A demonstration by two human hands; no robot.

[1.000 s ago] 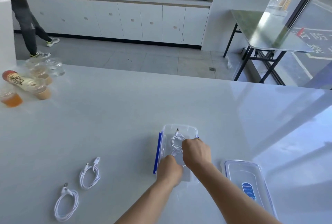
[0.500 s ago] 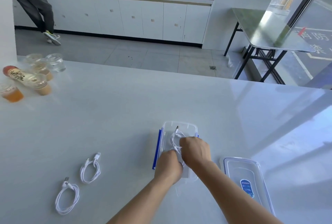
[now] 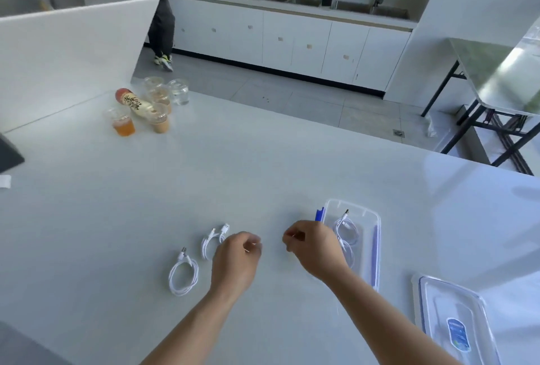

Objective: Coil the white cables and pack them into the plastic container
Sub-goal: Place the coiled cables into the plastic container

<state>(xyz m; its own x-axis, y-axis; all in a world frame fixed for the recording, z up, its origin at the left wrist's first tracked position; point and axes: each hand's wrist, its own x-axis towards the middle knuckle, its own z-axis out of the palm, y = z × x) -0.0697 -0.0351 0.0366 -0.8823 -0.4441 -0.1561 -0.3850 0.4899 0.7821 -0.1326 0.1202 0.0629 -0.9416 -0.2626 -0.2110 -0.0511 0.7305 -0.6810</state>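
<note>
Now both hover loosely curled, empty: left hand (image 3: 236, 262) beside 2 coiled cables (image 3: 183, 277) (image 3: 211, 243), right hand (image 3: 317, 249) at container (image 3: 377, 247) left edge; 1 packed cable (image 3: 346, 228) inside, lid (image 3: 450, 312) near right.

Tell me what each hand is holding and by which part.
Nothing is held. The left hand and right hand hover loosely curled over the table, with no grip on the white cables.

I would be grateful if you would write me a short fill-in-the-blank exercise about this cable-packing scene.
1. Left of the left hand, ___ coiled cables lie on the table.
2. The lid lies on the table to the ___ of the container.
3. The container's side clips are ___ in colour.
Missing words: two, right, blue.
</note>
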